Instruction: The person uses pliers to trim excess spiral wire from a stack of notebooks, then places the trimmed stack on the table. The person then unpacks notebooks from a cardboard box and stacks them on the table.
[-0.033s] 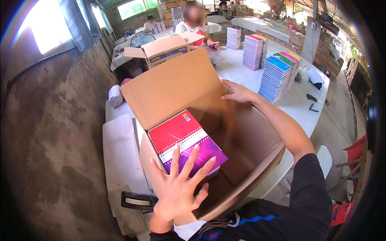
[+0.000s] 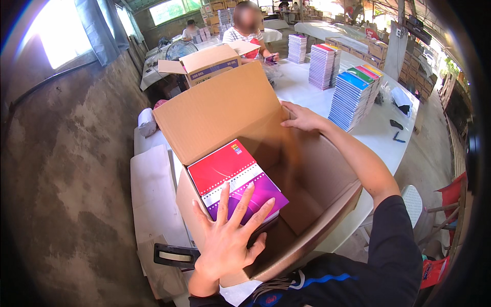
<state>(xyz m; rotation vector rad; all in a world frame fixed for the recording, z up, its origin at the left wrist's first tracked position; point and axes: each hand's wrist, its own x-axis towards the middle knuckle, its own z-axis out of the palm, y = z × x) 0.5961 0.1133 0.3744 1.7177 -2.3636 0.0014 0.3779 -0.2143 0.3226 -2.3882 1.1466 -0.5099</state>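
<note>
An open cardboard box [image 2: 307, 225] stands tilted in front of me, its far flap raised. Spiral notebooks fill its left side: on top lie a red notebook [image 2: 225, 166] and a purple notebook [image 2: 266, 197], their punched, bound edges meeting in the middle. Across the purple cover my left hand [image 2: 230, 230] rests with fingers spread, holding nothing. My right hand [image 2: 304, 116] grips the box's far right corner beside the raised flap, thumb on the inner side. The right part of the box shows bare brown walls; its bottom is in shadow.
Notebook stacks [image 2: 353, 100] stand on the white table [image 2: 291, 74]. Another open carton [image 2: 212, 64] is beyond my box, near a seated person [image 2: 248, 38]. Small black tools [image 2: 398, 135] lie right. A black frame-shaped object [image 2: 176, 255] is beside my left wrist; a wall borders the left.
</note>
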